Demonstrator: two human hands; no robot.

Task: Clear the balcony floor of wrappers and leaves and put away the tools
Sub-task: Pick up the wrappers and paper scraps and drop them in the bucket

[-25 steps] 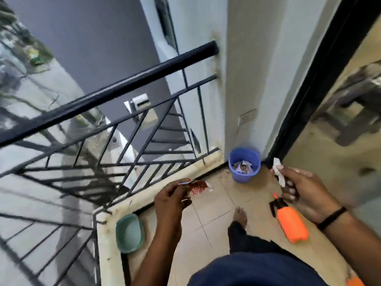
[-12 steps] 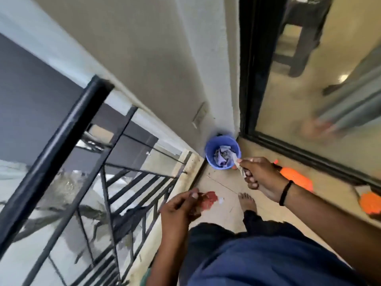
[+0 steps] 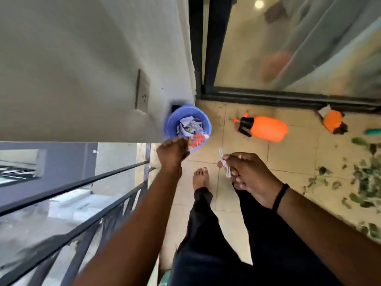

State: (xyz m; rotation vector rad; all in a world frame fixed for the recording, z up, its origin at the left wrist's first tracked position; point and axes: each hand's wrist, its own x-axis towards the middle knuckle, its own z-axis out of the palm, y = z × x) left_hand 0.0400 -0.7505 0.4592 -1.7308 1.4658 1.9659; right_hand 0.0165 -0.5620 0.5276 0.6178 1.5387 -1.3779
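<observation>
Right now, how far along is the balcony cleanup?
Done: the blue bin already holds crumpled paper and a red wrapper; the left hand is at its rim. In hand: the right hand pinches a white wrapper, not yet binned. Left: leaves litter the floor, and the orange sprayer lies on the tiles.

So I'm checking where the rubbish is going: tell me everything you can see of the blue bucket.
The blue bucket is small, round and plastic-looking, upright on the tiled floor in the corner against the white wall, beside the door frame. It holds crumpled pale paper scraps and a red wrapper. The left hand is at its near rim, fingers by the wrapper.
</observation>
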